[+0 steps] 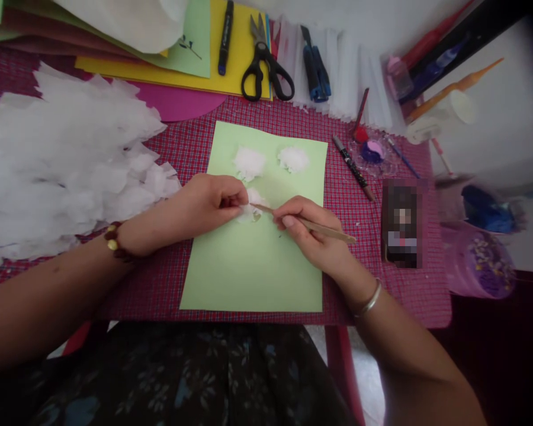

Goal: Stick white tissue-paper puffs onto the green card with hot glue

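Observation:
A sheet of light green paper [253, 278] lies on the table before me, with two ruffled white paper tufts [249, 162] side by side on its upper part. Below them is a third white paper tuft [258, 198], partly covered by my fingers. My left hand [211, 204] is closed in a pinch at its left edge, on a piece of white tissue paper [247, 215]. In my right hand [308, 228] I grip a thin wooden stick [326, 229]; its narrow tip reaches the tuft beside my left fingertips.
A large heap of white tissue paper pieces [66, 160] lies at left. Behind are scissors [261, 59], a black marker [225, 38], coloured sheets and a blue-handled tool [316, 68]. At right are a pen [353, 167], a paint dish [373, 152], a phone-like object [402, 225] and a tub [479, 263].

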Tool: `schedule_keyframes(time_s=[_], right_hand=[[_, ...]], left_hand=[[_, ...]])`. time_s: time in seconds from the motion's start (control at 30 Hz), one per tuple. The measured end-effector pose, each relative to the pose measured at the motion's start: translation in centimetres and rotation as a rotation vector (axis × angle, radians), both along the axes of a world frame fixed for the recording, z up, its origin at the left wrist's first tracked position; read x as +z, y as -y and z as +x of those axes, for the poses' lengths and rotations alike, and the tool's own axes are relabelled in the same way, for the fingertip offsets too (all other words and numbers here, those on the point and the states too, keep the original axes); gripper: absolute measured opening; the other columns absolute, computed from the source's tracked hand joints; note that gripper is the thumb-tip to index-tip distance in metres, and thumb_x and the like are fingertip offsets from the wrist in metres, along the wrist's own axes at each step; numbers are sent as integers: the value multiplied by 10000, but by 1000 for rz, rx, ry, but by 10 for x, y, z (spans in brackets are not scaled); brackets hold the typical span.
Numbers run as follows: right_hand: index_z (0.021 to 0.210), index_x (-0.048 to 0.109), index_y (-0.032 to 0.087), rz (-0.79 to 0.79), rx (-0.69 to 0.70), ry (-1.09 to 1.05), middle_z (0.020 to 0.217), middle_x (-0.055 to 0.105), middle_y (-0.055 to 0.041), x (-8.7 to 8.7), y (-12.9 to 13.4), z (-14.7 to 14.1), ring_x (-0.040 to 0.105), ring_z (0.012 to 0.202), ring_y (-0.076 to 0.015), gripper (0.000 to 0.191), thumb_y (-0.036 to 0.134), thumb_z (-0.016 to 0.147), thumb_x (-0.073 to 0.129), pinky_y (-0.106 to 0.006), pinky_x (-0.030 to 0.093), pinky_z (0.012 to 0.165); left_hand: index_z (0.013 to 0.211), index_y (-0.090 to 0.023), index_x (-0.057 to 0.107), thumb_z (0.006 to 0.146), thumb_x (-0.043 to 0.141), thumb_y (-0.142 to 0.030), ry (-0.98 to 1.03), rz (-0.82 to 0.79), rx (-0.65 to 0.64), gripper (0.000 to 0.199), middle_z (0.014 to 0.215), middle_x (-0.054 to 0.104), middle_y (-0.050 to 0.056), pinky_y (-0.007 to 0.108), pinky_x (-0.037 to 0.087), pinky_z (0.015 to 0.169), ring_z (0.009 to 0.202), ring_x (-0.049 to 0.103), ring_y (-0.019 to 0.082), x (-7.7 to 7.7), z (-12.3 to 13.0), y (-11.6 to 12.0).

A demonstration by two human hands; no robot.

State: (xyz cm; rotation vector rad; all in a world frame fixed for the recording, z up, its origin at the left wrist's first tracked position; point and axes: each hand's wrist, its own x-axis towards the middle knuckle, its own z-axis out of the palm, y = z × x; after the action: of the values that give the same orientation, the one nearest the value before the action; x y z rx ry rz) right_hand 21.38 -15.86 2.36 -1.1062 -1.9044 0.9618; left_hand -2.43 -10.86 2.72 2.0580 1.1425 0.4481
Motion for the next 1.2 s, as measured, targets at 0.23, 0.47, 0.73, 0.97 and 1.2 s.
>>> schedule_keyframes(time_s=[0.23, 0.47, 0.73, 0.97, 1.2], right_hand=[[940, 684, 239, -18, -1, -96, 824, 695, -12, 1, 6, 3, 657, 756, -155, 141, 286, 978, 557, -309, 513, 661], [962, 658, 242, 80, 106, 34, 872, 686, -16, 2, 5, -3, 657, 801, -153, 135, 214, 977, 526, -305, 523, 707], [1075, 604, 235, 286, 191, 188, 951, 676, -59, -4, 7, -3, 652, 891, -188, 165, 156, 979, 496, -336, 548, 765], [1008, 615, 157, 524, 230, 493, 899, 675, -108, -1, 14, -11, 629, 837, -234, 166, 137, 981, 452, -368, 553, 692], [977, 629, 223, 147, 17, 39, 827, 666, -30, 2, 13, -5, 636, 744, -165, 133, 188, 983, 501, -315, 531, 660]], left_hand=[[779, -187, 631, 775, 594, -249, 27, -14, 51, 73, 668, 639, -17, 231, 397, 585, 606, 570, 121, 2, 4, 1], [788, -193, 626, 780, 608, -248, 79, -17, 76, 58, 658, 624, -25, 236, 400, 595, 608, 561, 116, -4, 6, 0], [788, -200, 618, 854, 574, -350, 115, -59, 104, 170, 686, 620, -10, 269, 395, 601, 637, 540, 143, 0, 3, -5], [801, -200, 637, 865, 601, -346, 184, -179, 127, 164, 646, 556, -23, 273, 352, 560, 577, 465, 128, 0, -2, -9], [830, -173, 644, 909, 643, -300, 397, -134, 340, 149, 734, 630, -7, 252, 432, 638, 657, 544, 95, 18, -39, -17]])
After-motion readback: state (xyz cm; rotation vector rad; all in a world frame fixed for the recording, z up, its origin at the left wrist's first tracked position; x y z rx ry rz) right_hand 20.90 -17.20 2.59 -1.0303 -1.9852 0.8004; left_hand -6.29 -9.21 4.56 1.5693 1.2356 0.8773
